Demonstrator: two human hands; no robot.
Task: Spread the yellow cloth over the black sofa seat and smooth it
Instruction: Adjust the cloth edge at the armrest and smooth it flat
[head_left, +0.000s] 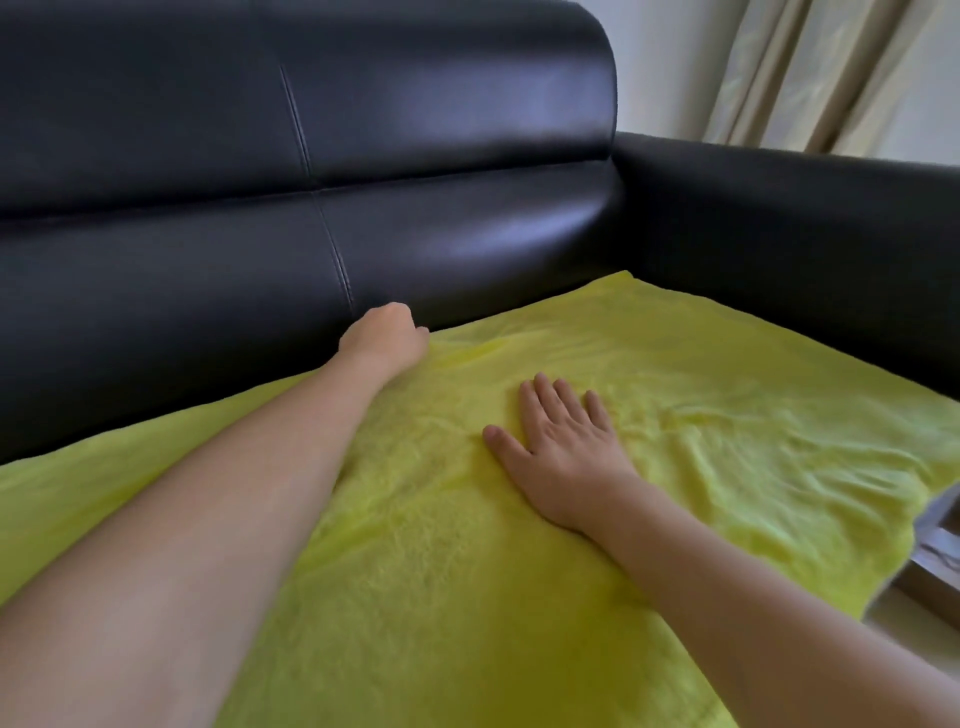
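1. The yellow cloth (649, 415) is seen spread across the lower half of the frame, lying over the seat of the black sofa (260, 156); its far edge runs along the foot of the sofa backrest and its far corner lies near the armrest (779, 218) at centre right.
2. The left hand (384, 335) is reached out to the cloth's far edge, just left of the frame's centre, against the base of the backrest. Its fingers are curled under at that edge, but whether cloth is pinched between them cannot be told.
3. The right hand (566, 441) is laid flat on the cloth, a little right of centre, palm down with the fingers straight and slightly spread, nothing being grasped.
4. Shallow wrinkles are visible in the cloth to the right of the right hand.
5. A pale curtain (810, 73) is seen at upper right, behind the armrest.
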